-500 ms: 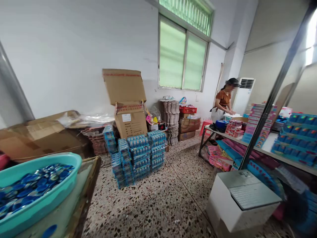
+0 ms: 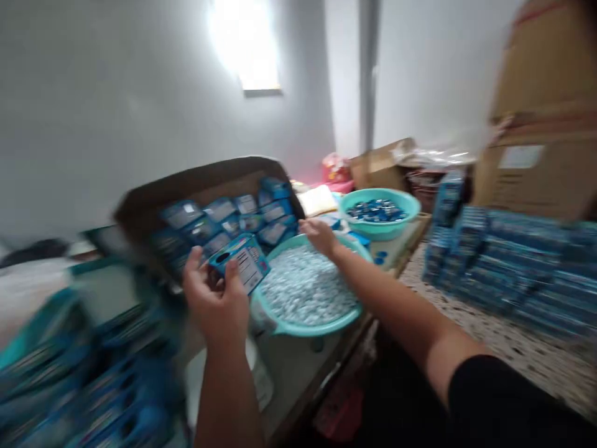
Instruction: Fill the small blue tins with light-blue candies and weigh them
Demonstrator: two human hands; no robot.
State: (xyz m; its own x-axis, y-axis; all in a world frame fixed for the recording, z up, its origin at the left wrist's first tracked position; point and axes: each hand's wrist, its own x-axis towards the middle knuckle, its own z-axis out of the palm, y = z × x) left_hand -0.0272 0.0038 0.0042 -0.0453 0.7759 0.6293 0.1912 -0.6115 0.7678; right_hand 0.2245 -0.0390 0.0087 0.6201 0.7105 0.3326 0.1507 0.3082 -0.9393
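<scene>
Blue box (image 2: 248,266) is gripped by left hand (image 2: 217,300), steadiness seemingly needed next; right hand (image 2: 321,236), grip unclear, near tub (image 2: 304,330)

We noted the left hand (image 2: 217,302) raised, curled in a grip, thumb uppermost; left forearm (image 2: 228,386) rose steeply beneath it. Right forearm (image 2: 392,298) slanted forward and inward. Right hand (image 2: 319,235) reached farther out, blurred; whether it grasped, we could not tell.

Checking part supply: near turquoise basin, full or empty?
Not empty, apparently well filled: pale pieces spread across the near basin, hiding its bottom. Cannot tell how deep they go.
</scene>
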